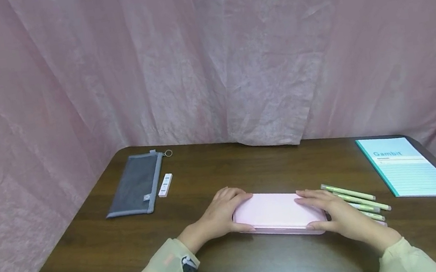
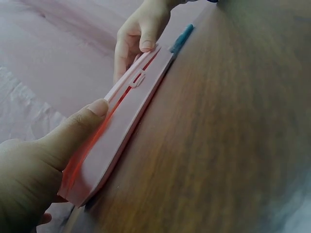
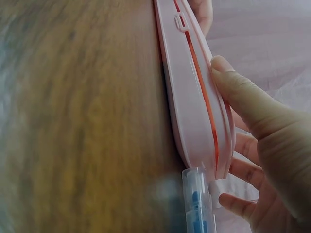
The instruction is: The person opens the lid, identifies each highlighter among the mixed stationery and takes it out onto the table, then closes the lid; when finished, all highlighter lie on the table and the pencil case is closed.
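A pink pencil case (image 1: 276, 210) lies on the table in front of me, its long side toward me. My left hand (image 1: 221, 213) grips its left end, thumb at the near edge and fingers over the far side. At the other end my right hand (image 1: 337, 213) holds it the same way. Both wrist views show a small latch (image 2: 138, 78) on the near side and a thin red-orange gap between lid and base. Right beside the case's right end lie several light green pens (image 1: 349, 192), partly hidden by my right hand.
At the far left of the table (image 1: 230, 166) lies a grey mesh zip pouch (image 1: 133, 185) with a ring. A small white block (image 1: 165, 185) sits next to it. A notebook (image 1: 411, 169) with a teal spine lies at the right. Pink curtain (image 1: 208, 63) hangs behind.
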